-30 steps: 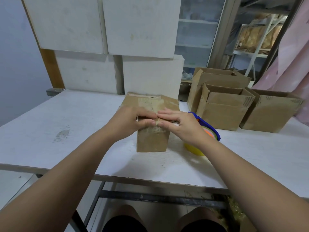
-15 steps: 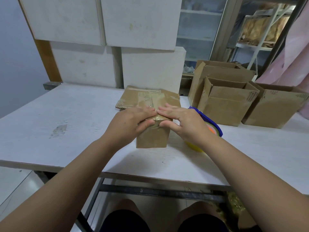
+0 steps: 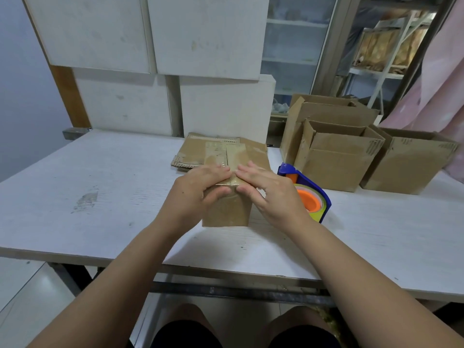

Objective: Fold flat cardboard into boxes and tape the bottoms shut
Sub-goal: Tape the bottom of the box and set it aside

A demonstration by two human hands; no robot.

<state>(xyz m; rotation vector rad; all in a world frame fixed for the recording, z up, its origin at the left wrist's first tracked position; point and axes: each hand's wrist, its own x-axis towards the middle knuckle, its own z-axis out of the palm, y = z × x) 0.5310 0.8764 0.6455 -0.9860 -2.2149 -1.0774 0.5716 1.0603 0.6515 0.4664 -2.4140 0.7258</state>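
Note:
A small brown cardboard box stands on the white table with its closed flaps facing up and clear tape along the seam. My left hand and my right hand meet at the box's near top edge. Their fingers lie flat on the taped top, and both thumbs press on the front face just below the edge. A blue tape dispenser with an orange core rests on the table right of the box, behind my right hand.
Flat cardboard lies behind the box. Three open-topped folded boxes stand at the back right. White panels lean against the wall behind the table. My knees show under the front edge.
Both hands slid from the top seam to the box's near edge, and the thumbs dropped onto the front face. The box and dispenser stayed put.

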